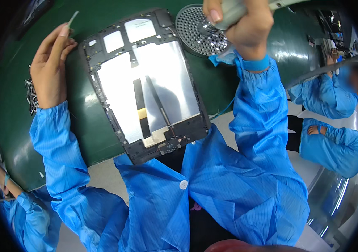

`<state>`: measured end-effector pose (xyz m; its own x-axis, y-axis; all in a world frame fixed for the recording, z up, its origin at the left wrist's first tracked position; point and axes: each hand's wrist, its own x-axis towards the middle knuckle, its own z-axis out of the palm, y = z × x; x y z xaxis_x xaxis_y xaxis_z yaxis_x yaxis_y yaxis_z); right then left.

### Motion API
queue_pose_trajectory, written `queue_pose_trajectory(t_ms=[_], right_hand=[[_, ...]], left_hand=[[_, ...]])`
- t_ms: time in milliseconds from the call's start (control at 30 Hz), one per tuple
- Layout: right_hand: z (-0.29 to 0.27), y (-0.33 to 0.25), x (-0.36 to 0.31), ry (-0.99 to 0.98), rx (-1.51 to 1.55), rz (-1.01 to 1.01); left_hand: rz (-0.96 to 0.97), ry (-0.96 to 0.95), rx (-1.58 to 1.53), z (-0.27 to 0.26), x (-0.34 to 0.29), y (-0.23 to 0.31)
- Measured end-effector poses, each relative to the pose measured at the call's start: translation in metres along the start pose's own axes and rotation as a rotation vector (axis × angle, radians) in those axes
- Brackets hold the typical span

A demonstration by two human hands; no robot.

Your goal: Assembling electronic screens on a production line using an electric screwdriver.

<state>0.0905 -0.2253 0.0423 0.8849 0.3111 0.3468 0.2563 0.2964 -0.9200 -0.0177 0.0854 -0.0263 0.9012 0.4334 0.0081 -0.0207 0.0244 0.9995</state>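
Observation:
My left hand (52,63) is raised at the left, thumb and forefinger pinching a thin, pale, translucent strip (74,17). At the upper right my right hand (252,27) wraps round a pale grey electric screwdriver (232,13). Its clear tip end sits over a round dish full of small holes (189,25); whether it touches the dish I cannot tell. Between my hands lies an opened tablet (168,71), its inside facing up, with shiny silver plates, dark flat cables and a black frame. Neither hand touches the tablet.
A pile of small dark and silver parts (32,97) lies by my left wrist on the green tabletop (88,140). A blue wrist strap (254,65) with a thin cord circles my right wrist. Co-workers in blue smocks sit at right (332,94) and lower left (32,220).

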Motion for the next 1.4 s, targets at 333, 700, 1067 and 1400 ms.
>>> queue_pose_trajectory(t_ms=[333, 700, 1067, 1400], right_hand=[[0.119, -0.007, 0.050, -0.214, 0.066, -0.039], [0.163, 0.029, 0.054, -0.295, 0.258, -0.044], [0.156, 0.044, 0.050, -0.338, 0.228, -0.025], [0.159, 0.039, 0.047, -0.306, 0.170, -0.009]], left_hand=[[-0.056, -0.299, 0.277, -0.006, 0.004, 0.022], [0.087, -0.383, 0.482, -0.010, 0.012, 0.008], [0.102, -0.415, 0.463, -0.015, 0.014, 0.009], [0.037, -0.377, 0.308, -0.001, 0.002, 0.030]])
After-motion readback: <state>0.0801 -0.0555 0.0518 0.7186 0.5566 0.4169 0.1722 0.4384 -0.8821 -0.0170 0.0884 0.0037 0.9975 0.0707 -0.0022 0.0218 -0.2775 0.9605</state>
